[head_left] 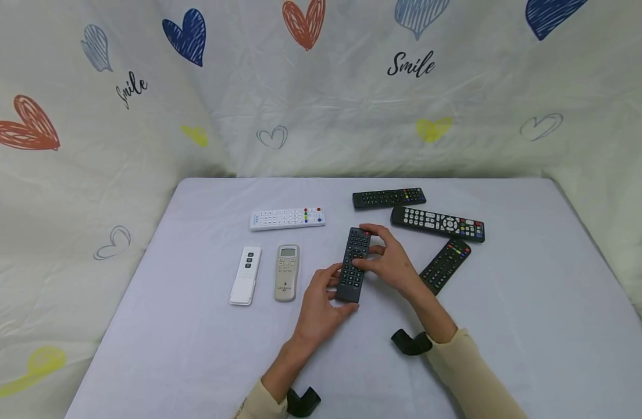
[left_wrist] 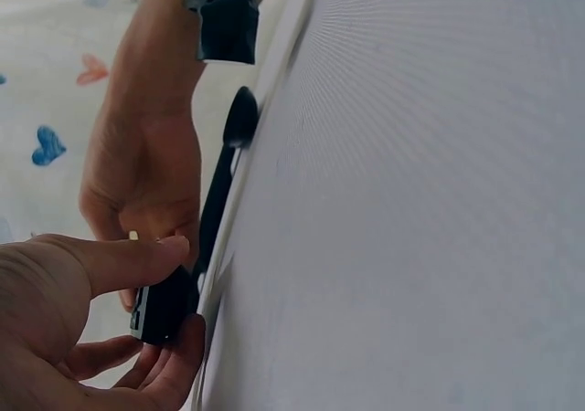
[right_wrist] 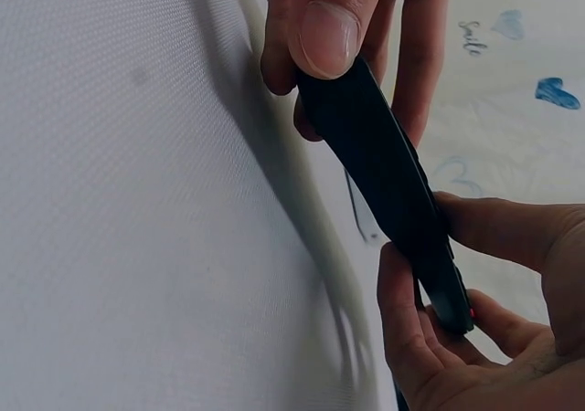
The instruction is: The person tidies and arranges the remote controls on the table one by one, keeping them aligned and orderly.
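both hands on one black remote (head_left: 353,265) mid surface (head_left: 509,326); left hand (head_left: 321,302) pinches its near end, right hand (head_left: 391,262) pinches the far half; white remote (head_left: 245,274) and beige remote (head_left: 286,272) just left; three more black remotes (head_left: 438,223) further back right

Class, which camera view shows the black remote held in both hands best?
The head view: the black remote shows its whole button face between left hand and right hand. Both wrist views show only its dark edge.
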Demonstrator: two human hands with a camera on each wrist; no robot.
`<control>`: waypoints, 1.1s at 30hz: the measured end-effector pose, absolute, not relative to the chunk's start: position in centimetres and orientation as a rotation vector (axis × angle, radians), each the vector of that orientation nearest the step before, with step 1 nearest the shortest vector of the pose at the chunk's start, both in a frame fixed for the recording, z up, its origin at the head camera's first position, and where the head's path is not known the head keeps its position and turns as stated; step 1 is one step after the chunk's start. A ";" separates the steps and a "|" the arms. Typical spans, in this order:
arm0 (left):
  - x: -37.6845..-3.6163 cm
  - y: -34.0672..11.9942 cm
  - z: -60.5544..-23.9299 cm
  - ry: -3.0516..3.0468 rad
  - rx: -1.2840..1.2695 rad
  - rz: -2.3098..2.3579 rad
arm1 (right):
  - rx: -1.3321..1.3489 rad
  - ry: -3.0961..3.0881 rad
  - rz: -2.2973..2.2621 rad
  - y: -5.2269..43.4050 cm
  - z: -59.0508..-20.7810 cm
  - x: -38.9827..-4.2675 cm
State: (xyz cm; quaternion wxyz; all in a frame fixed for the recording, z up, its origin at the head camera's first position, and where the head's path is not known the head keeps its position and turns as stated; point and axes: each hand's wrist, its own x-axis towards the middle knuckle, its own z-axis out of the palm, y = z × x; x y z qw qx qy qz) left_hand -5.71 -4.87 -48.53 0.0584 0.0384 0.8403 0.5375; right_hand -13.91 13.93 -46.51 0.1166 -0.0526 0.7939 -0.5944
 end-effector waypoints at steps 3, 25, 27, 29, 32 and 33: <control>-5.6 -5.0 -48.5 2.549 0.110 1.624 | -0.165 2.317 -1.741 13.8 -46.6 -14.0; -5.2 -5.6 -48.4 2.589 0.068 1.622 | -0.195 2.347 -1.681 12.5 -46.5 -14.1; -5.2 -5.6 -48.4 2.593 0.063 1.619 | -0.195 2.349 -1.677 12.5 -46.5 -14.1; -5.1 -5.6 -48.4 2.602 0.061 1.613 | -0.191 2.349 -1.674 12.4 -46.5 -14.2; -5.1 -5.7 -48.4 2.614 0.059 1.601 | -0.184 2.352 -1.666 12.3 -46.6 -14.2; -5.1 -5.7 -48.4 2.620 0.058 1.595 | -0.181 2.353 -1.665 12.2 -46.5 -14.2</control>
